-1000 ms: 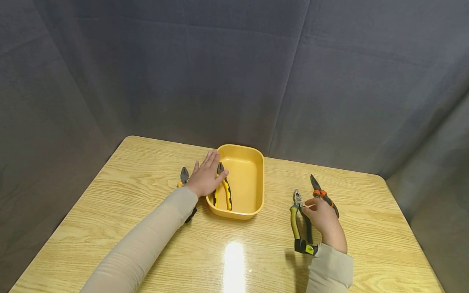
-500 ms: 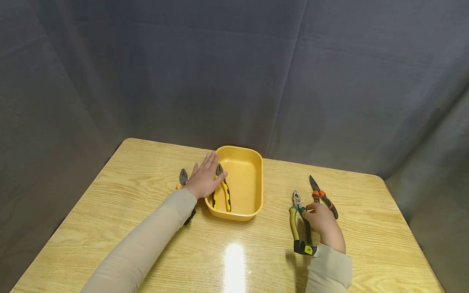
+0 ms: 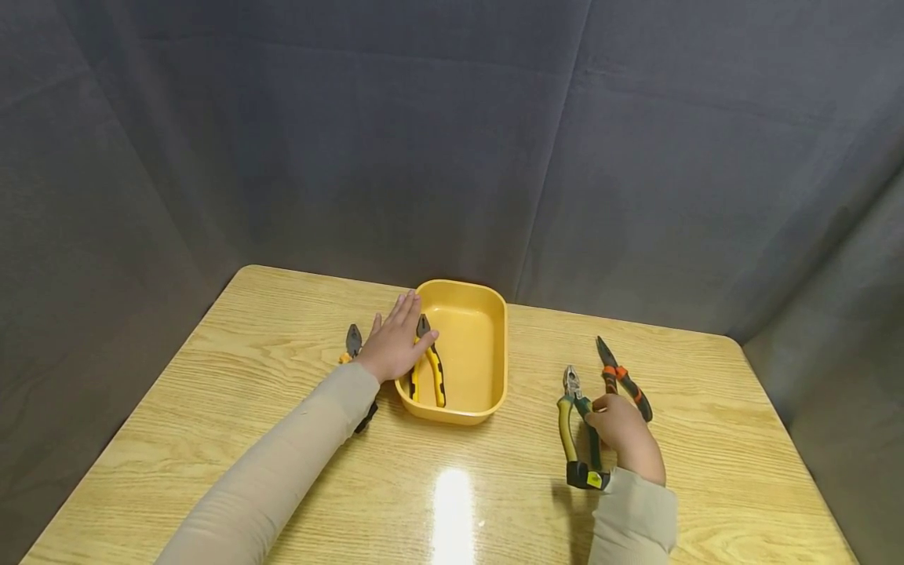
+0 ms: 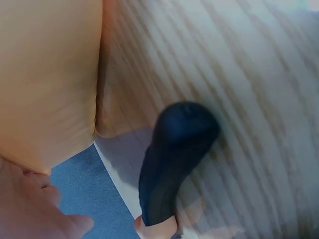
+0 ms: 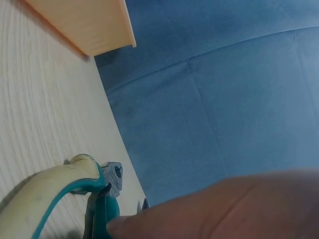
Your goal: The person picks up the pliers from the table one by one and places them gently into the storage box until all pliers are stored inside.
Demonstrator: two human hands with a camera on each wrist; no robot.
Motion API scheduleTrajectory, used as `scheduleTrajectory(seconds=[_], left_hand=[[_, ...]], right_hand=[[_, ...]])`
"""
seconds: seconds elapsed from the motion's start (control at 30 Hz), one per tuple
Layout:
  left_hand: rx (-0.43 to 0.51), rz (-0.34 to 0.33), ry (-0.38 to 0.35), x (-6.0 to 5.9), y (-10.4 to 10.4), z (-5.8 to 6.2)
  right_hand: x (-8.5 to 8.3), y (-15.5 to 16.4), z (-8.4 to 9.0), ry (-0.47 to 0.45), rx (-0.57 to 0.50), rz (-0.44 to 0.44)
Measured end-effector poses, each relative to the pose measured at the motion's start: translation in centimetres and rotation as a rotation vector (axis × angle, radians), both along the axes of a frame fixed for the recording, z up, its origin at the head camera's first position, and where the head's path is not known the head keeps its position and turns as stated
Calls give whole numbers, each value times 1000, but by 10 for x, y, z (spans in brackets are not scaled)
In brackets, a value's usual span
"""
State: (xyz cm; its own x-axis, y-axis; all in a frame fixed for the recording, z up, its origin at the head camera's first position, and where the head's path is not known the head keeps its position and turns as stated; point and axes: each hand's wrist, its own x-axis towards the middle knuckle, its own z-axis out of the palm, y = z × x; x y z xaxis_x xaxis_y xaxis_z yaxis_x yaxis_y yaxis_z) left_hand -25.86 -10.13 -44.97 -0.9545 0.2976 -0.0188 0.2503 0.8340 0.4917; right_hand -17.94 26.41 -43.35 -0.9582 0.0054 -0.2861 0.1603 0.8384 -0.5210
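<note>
A yellow bin (image 3: 472, 412) stands mid-table with yellow-and-black pliers (image 3: 439, 380) inside along its left wall. My left hand (image 3: 392, 345) rests on the bin's left rim, fingers straight, thumb over the inside. Left of that hand lies a second pair of pliers (image 3: 354, 340), mostly hidden by hand and sleeve; a black handle (image 4: 174, 159) shows in the left wrist view. My right hand (image 3: 625, 430) grips the green handle of the yellow-and-green pliers (image 3: 567, 430), whose handles are spread. Their teal-edged handles (image 5: 65, 191) and metal head (image 5: 113, 178) appear in the right wrist view.
Black-and-orange long-nose pliers (image 3: 625, 380) lie just beyond my right hand, handles partly covered by it. The wooden table (image 3: 282, 314) ends at a grey curtain (image 3: 395, 157) behind. A black block with a yellow-green label (image 3: 588, 476) sits at my right wrist.
My right hand's fingers have shifted slightly down from near the pliers' pivot onto the green handle. The left hand and the bin have stayed in place.
</note>
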Motion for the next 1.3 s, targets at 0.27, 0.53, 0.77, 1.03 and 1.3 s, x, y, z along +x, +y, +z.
scheduleTrajectory(seconds=[0.27,0.53,0.77,1.03,1.3], left_hand=[[-2,-2,6,-1,0,0],[6,6,3,0,0,1],[1,3,-1,0,0,0],[5,6,9,1,-1,-1],[2,10,-2,0,0,-1]], right_hand=[[2,0,-2,-26,-50,-77],[2,-2,-5,-22,-45,-114],[3,-2,-9,-31,-71,-141],[4,1,-11,-45,-92,-150],[2,3,-17,-49,-97,-161]])
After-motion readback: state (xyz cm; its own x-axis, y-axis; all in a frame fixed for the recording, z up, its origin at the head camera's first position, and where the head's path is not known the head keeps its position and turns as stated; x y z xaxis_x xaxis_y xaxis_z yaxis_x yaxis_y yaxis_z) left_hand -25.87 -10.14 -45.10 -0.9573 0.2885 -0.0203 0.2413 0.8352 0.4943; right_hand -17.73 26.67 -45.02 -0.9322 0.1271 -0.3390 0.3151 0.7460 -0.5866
